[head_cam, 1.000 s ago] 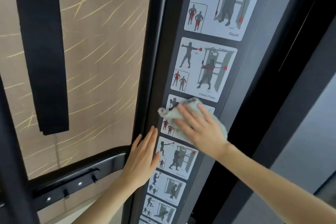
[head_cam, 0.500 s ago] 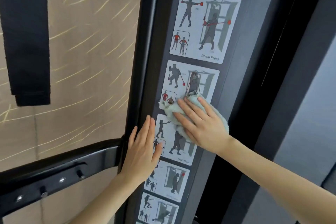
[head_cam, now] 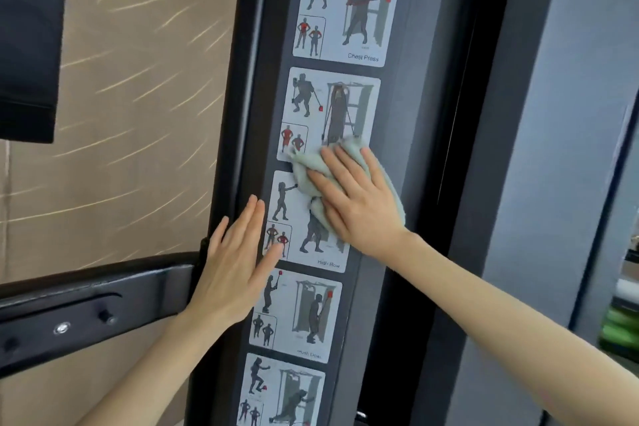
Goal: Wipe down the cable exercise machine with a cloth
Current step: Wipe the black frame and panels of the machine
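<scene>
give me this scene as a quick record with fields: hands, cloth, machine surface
surface: dark upright panel of the cable machine, carrying a column of exercise stickers
tool: pale green cloth, bunched, overlapping the top of the High Row sticker
right: right hand flat on the cloth, fingers straight, pressing it to the panel
left: left hand flat on the panel's left edge, thumb on the High Row sticker, holding nothing
above: Chest Press sticker, uncovered
</scene>
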{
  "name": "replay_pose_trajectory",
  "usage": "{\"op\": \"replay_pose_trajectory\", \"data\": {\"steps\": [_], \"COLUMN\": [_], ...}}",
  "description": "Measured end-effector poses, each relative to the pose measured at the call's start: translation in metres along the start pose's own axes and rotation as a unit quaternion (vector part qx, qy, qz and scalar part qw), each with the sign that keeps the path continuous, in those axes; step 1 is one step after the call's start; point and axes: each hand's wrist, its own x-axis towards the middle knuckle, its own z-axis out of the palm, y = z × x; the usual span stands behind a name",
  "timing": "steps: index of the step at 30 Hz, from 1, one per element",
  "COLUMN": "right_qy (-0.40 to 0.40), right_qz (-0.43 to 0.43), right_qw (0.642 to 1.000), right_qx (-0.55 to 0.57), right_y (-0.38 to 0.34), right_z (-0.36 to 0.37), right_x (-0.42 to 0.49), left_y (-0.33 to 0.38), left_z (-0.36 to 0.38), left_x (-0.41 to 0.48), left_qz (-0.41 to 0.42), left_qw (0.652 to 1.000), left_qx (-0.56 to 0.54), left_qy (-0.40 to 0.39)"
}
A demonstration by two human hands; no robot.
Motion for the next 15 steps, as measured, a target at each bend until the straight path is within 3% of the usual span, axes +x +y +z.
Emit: {"op": "replay_pose_trajectory", "data": {"steps": [6, 15], "right_qy": [-0.02, 0.048], "right_qz": [-0.054, 0.023], "right_qw": [0.998, 0.999], "right_qx": [-0.014, 0.011], "right_y": [-0.037, -0.061], "right_z": [0.018, 0.023], "right_x": [-0.067, -0.083], "left_y": [-0.004, -0.012], "left_z": [0.018, 0.036], "left_x": [-0.008, -0.018], "left_qz": [0.032, 0.053], "left_qw": [0.998, 0.991], "left_qx": [0.05, 0.12], "left_qy": [0.004, 0.035]}}
